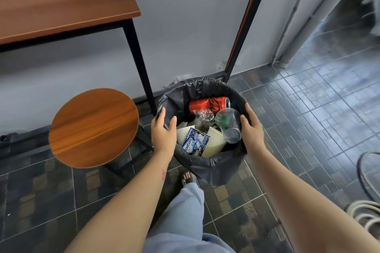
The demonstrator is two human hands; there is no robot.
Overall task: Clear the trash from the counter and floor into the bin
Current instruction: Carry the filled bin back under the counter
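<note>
A round bin (216, 167) lined with a black bag stands on the tiled floor by the wall. Inside lie a red soda can (207, 104), a clear plastic cup (232, 124) on its side, a blue gum pack (195, 143), white paper pieces (216, 141) and crumpled clear plastic (204, 114). My left hand (163, 131) grips the bin's left rim, thumb inside and fingers outside. On the opposite rim, my right hand (251, 127) holds on the same way.
A round wooden stool (93, 127) stands just left of the bin, under a wooden table (61, 2) with a black leg (139, 63). A dark pole (244, 26) leans behind the bin. My sandalled foot (190, 177) is close in front. Rope (366, 211) lies at the right.
</note>
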